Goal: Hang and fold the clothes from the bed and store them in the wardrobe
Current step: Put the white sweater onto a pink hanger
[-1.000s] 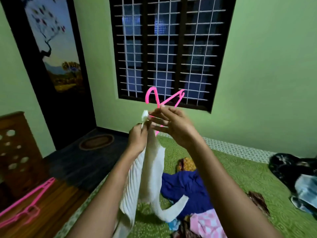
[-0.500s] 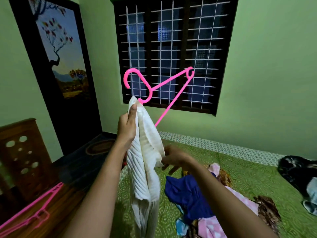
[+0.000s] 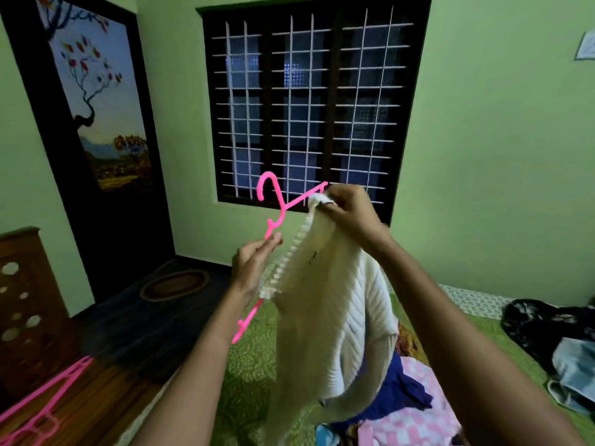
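Both hands are over the bed [image 3: 251, 365]: right hand [image 3: 346, 209] pinches the top of the white sweater [image 3: 328, 300] against the pink hanger [image 3: 273, 204] at twelve o'clock; left hand [image 3: 254, 265], fingers nearly straight, touches the hanger at ten o'clock.

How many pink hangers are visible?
2: one hanger held up inside the white top, a second hanger lying on the wooden surface at bottom left. More may be stacked there.
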`<state>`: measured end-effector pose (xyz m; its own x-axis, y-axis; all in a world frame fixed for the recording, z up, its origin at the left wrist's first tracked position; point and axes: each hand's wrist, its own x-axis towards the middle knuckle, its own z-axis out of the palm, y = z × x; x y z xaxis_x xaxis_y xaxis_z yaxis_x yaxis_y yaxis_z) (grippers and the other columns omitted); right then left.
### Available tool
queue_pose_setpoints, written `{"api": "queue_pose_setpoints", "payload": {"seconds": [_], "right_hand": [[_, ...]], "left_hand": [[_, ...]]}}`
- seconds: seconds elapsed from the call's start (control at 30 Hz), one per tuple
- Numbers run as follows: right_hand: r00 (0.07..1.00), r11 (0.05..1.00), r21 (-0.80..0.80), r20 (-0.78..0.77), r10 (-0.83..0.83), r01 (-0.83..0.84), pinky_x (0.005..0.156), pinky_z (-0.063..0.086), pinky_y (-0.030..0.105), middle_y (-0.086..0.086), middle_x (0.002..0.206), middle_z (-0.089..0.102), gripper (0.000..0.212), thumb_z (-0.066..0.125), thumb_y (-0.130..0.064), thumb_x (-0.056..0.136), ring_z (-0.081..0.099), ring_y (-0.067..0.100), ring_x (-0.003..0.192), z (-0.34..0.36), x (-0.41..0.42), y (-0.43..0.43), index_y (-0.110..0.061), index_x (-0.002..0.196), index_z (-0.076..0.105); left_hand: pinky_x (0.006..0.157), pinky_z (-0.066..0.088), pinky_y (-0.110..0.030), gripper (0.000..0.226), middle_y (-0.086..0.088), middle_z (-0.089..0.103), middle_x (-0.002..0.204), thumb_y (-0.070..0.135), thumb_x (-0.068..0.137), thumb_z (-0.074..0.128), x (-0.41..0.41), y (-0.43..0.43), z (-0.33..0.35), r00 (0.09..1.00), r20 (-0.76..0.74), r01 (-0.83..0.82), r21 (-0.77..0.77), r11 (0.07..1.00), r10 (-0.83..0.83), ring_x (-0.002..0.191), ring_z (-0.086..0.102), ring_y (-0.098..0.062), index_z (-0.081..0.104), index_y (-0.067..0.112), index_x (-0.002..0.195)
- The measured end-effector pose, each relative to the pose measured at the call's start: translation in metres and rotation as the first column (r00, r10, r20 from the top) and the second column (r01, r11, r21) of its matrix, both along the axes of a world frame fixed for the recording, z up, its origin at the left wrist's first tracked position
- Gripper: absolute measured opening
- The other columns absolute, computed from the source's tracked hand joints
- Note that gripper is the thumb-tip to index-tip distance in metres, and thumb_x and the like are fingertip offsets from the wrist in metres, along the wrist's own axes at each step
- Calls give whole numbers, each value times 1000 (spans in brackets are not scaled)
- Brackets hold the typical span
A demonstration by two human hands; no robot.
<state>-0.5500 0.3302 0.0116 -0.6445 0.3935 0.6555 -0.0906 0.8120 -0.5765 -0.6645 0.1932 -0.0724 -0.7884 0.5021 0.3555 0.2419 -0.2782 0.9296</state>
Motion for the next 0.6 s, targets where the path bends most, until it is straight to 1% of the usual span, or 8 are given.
{"api": "queue_pose_setpoints", "payload": {"seconds": [0.03, 0.07, 0.1, 0.2, 0.27, 0.4, 0.5, 0.6], "right_hand": [[999, 997, 83, 47, -6, 2, 54, 31, 19, -1, 58, 51, 13, 66, -11, 85, 42, 2, 55, 1, -2, -5, -3, 75, 65], [998, 995, 99, 61, 4, -10, 52, 29, 14, -8, 55, 49, 10, 68, -9, 83, 41, -3, 51, 0, -3, -9, -10, 73, 66], [999, 997, 75, 48, 26, -29, 52, 29, 14, -12, 54, 48, 12, 69, -8, 82, 41, -4, 51, -5, -4, -11, -15, 73, 65], [998, 998, -42, -34, 50, -51, 57, 34, 26, 4, 64, 59, 10, 69, -12, 83, 47, 7, 62, -19, -3, -3, -9, 74, 66], [999, 999, -30, -10, 39, -39, 60, 37, 27, 2, 72, 59, 8, 67, -6, 83, 48, 9, 67, -25, 6, 9, -11, 81, 62], [985, 992, 87, 155, 81, -95, 68, 39, 30, 5, 97, 43, 51, 53, 16, 74, 42, 19, 82, -46, 35, 23, -29, 89, 33], [918, 957, 247, 395, 42, -151, 74, 40, 21, 3, 113, 35, 39, 43, 12, 81, 44, 20, 91, -72, 58, 28, -26, 90, 39], [797, 915, 370, 595, -100, -162, 63, 34, 16, 3, 129, 38, 28, 47, 7, 81, 49, 20, 91, -95, 70, 32, -20, 78, 53]], "left_hand": [[49, 29, -13, 22, 13, 40, 48, 43, 78, 68, 4, 5, 2, 998, -62, 2, -24, 1000, -3, 45, 36, 2, 51, 31, 71], [55, 33, -14, 61, 10, 44, 58, 52, 71, 71, 5, 12, 1, 994, -106, 15, -49, 999, -20, 52, 40, 3, 53, -6, 74], [63, 38, -18, 46, 3, 49, 70, 58, 63, 71, 11, 16, 2, 988, -153, 10, -80, 997, -22, 63, 47, -3, 68, 13, 64], [68, 42, -33, 59, -14, 51, 84, 50, 62, 77, 20, 30, -1, 976, -208, 43, -96, 994, -63, 73, 50, -19, 66, -5, 82], [61, 34, -32, 38, -11, 46, 71, 35, 77, 71, 20, 34, -6, 975, -208, 48, -125, 991, -73, 66, 44, -16, 62, -1, 71], [62, 23, -29, 22, -8, 41, 68, 17, 86, 59, 11, 34, -5, 987, -162, -14, -126, 992, -7, 66, 34, -15, 53, 9, 66], [59, 23, -29, 27, -9, 41, 67, 14, 86, 57, 8, 36, -5, 980, -195, -67, -161, 985, 34, 65, 35, -15, 52, -8, 71], [52, 23, -27, 29, -3, 38, 63, 9, 88, 56, 11, 36, -9, 962, -272, -85, -220, 972, 22, 58, 33, -15, 45, 1, 62]]}}
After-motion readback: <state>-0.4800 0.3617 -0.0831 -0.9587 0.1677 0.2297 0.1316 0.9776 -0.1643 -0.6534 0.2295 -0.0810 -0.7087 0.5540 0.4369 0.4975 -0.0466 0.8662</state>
